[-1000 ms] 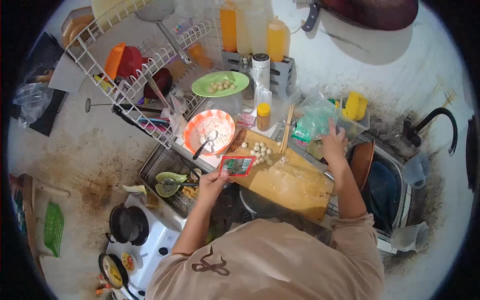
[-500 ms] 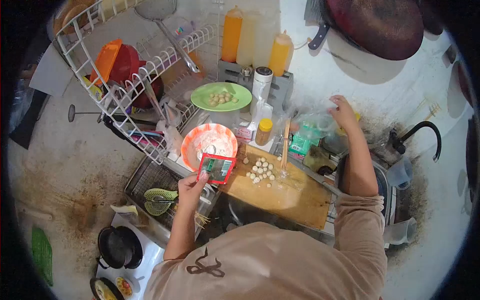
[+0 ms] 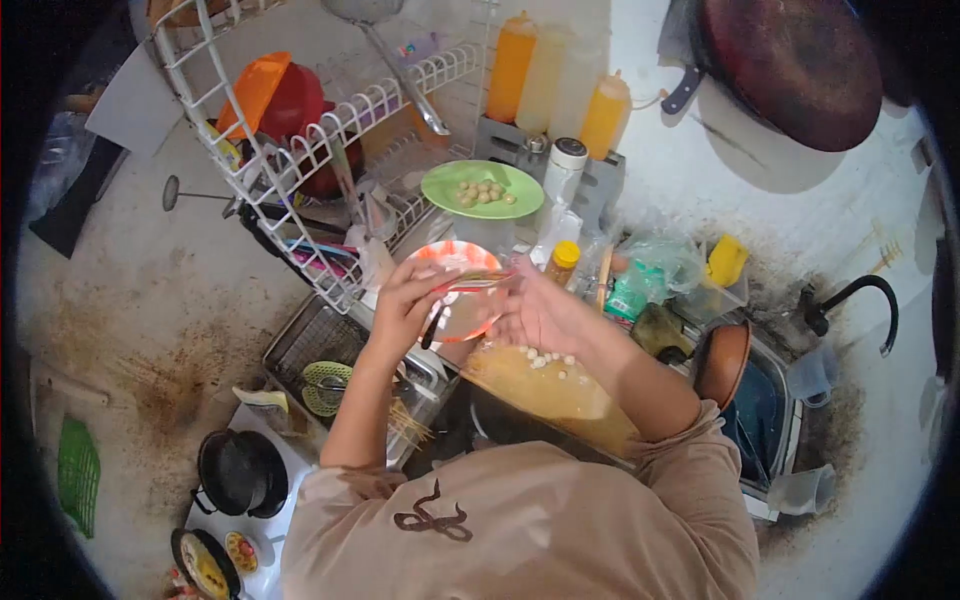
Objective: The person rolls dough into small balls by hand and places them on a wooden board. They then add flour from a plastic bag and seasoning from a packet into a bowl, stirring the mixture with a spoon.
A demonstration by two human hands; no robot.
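Observation:
My left hand [image 3: 402,305] is closed on a flat red-edged packet [image 3: 470,283], now seen nearly edge-on above an orange-and-white bowl [image 3: 437,252]. At the packet's other end is my right hand [image 3: 550,308], its thumb and fingertips meeting the edge, somewhat blurred. White powder and a dark-handled spoon [image 3: 433,326] show in the bowl, partly behind the packet and hands. Below my right forearm, small pale dough balls [image 3: 545,358] lie on a wooden cutting board [image 3: 540,396]; the forearm hides some of the board.
A green plate [image 3: 440,190] of similar balls stands behind the bowl. Right of it are a yellow-capped jar [image 3: 563,262], wooden skewers [image 3: 605,277] and a plastic bag [image 3: 665,262]. A white dish rack [image 3: 255,180] stands left, a sink [image 3: 765,425] right, a black pan [image 3: 240,472] lower left.
My right hand has come left from the plastic bag to the packet. My left hand has lifted the packet and tipped it edge-on over the bowl. The camera view has shifted.

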